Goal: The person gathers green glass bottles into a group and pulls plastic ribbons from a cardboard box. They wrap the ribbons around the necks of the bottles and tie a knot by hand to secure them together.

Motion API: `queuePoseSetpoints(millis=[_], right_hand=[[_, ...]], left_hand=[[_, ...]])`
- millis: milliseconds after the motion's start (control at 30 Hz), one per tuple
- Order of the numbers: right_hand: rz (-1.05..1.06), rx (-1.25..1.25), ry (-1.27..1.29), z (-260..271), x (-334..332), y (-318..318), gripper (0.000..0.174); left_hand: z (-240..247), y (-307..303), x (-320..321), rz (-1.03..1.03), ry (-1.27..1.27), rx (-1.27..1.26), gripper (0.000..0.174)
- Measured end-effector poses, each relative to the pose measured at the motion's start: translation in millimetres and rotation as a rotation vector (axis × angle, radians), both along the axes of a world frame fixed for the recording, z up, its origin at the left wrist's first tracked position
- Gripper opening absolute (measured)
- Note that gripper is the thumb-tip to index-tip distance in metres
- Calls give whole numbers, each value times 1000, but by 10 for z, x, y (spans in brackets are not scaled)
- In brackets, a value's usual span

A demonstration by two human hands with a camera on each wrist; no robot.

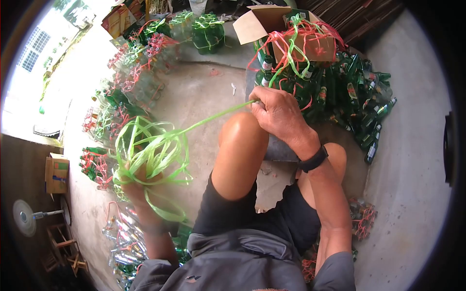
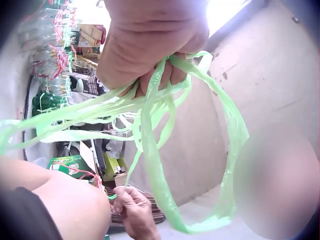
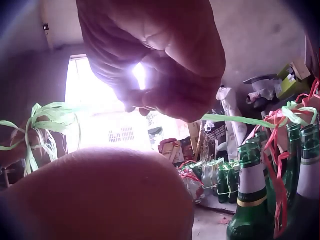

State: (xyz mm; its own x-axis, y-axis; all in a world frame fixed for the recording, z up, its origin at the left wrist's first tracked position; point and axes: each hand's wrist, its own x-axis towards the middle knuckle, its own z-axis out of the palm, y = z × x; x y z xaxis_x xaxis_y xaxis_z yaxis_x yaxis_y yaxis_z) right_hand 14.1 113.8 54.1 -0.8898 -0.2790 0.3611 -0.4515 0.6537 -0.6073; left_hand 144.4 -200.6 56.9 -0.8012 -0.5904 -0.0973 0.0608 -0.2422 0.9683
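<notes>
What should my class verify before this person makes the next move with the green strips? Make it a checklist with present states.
1. Left hand grips the green bundle: ok.
2. Right hand pinches the strand from the bundle: ok.
3. Strand runs straight between the hands: ok.
4. Bundle free of crossed loops: not ok, loops overlap loosely.
5. Green strips apart from the red strips at the cardboard box: not ok, they mingle.
6. Strand's far end free: cannot tell.

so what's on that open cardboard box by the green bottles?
Red plastic strips and green plastic strips drape over the cardboard box. What lies inside beneath them is covered and can't be told.
</notes>
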Motion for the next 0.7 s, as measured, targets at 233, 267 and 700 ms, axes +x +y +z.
queuePoseSetpoints(millis=[233, 267, 700], right_hand=[[-170, 158, 101, -178, -45, 109, 10], [-169, 156, 101, -160, -12, 96, 10], [113, -54, 199, 155, 589, -242, 25]], left_hand=[[-67, 28, -153, 114, 33, 216, 32], [-16, 197, -199, 176, -141, 160, 33], [-254, 1090, -1213, -881, 77, -171, 28]])
